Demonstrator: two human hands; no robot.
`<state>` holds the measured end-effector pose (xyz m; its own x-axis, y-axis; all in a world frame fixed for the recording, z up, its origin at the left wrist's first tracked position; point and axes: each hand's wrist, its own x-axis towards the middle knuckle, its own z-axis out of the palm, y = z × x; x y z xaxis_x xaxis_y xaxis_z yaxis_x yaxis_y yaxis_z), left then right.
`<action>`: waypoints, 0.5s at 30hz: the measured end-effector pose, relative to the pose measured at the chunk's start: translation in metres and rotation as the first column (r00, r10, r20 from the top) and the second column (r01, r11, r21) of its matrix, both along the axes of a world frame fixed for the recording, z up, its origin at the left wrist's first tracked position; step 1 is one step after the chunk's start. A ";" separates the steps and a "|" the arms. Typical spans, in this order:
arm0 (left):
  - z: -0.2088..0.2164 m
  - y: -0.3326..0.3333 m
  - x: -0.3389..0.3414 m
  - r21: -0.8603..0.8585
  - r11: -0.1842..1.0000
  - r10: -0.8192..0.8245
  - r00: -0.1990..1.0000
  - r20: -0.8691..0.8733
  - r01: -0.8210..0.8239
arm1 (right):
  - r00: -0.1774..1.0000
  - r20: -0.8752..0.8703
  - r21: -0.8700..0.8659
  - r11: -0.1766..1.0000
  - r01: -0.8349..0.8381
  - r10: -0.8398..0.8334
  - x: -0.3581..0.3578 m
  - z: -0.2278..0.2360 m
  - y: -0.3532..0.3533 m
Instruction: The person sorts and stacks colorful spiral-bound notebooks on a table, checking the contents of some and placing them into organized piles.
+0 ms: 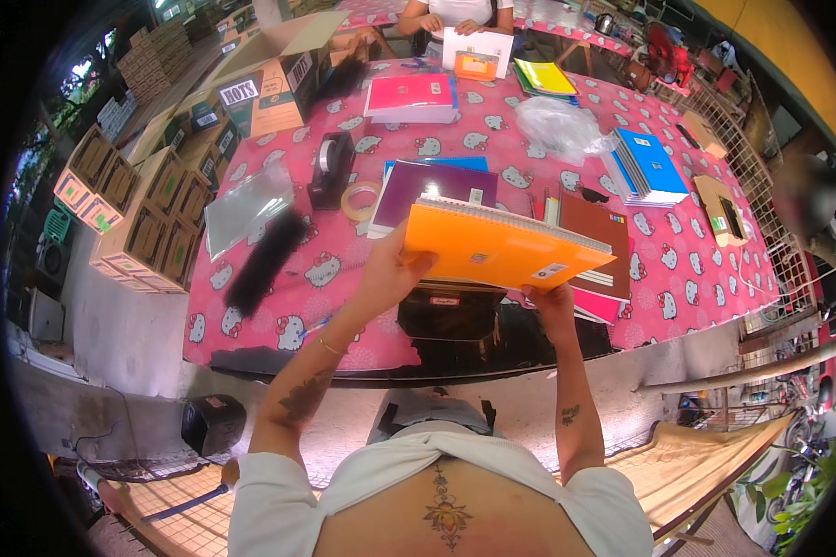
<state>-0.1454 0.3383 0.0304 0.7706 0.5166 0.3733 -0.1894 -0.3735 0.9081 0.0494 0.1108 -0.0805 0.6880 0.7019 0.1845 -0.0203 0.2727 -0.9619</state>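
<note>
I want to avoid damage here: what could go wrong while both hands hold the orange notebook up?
The orange spiral notebook is held only at its edges by the left hand and right hand, so it might slip onto the black pouch below. Swung sideways, it might also knock the brown notebook.

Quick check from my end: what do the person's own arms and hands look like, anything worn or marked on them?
Both forearms are bare below short white sleeves. The left hand has a thin gold bracelet at the wrist and a dark forearm tattoo. The right hand shows a small dark forearm tattoo, no jewellery visible.
</note>
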 end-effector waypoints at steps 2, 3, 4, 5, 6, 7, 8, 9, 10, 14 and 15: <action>0.001 0.001 -0.001 -0.015 1.000 0.001 1.000 0.005 -0.001 | 1.000 0.007 -0.001 1.000 0.010 -0.010 0.000 0.000 0.002; 0.000 0.001 -0.001 0.015 1.000 0.002 1.000 -0.002 -0.002 | 1.000 0.003 0.006 1.000 0.002 -0.002 0.001 0.000 0.001; -0.001 0.002 -0.001 0.044 0.999 0.003 1.000 -0.010 -0.002 | 1.000 -0.001 0.012 1.000 -0.006 0.006 0.001 0.000 0.001; 0.002 0.000 -0.002 0.045 0.999 0.003 1.000 -0.011 -0.003 | 1.000 -0.003 0.013 1.000 -0.007 0.007 0.000 0.003 0.001; 0.006 -0.002 -0.003 0.088 0.996 0.022 1.000 -0.012 -0.021 | 1.000 -0.021 -0.007 1.000 -0.007 0.007 -0.001 0.006 -0.001; 0.007 -0.004 -0.003 0.131 0.991 0.041 0.999 -0.012 -0.039 | 0.999 -0.039 -0.027 1.000 -0.009 0.007 -0.003 0.008 -0.001; 0.007 -0.003 -0.003 0.131 0.991 0.039 0.999 -0.013 -0.037 | 0.999 -0.040 -0.027 1.000 -0.007 0.006 -0.005 0.007 0.000; 0.007 -0.002 -0.003 0.126 0.991 0.036 0.999 -0.020 -0.034 | 0.998 -0.051 0.000 1.000 -0.023 0.023 -0.009 0.006 0.003; 0.006 -0.001 -0.004 0.122 0.992 0.034 0.999 -0.026 -0.030 | 0.997 -0.062 0.027 0.999 -0.040 0.041 -0.012 0.005 0.006; -0.017 0.013 -0.005 0.008 1.000 -0.020 0.999 -0.038 0.021 | 0.998 -0.056 -0.022 1.000 -0.009 0.008 -0.011 -0.019 0.008; -0.039 0.024 -0.011 0.028 0.999 0.020 0.999 -0.050 -0.019 | 0.993 -0.119 -0.015 1.000 -0.015 0.013 -0.015 -0.020 0.012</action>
<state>-0.1565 0.3619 -0.0081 0.7785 0.5221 0.3484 -0.1362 -0.4014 0.9057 0.0348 0.1229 -0.1004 0.6944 0.7139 0.0907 -0.1381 0.2559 -0.9568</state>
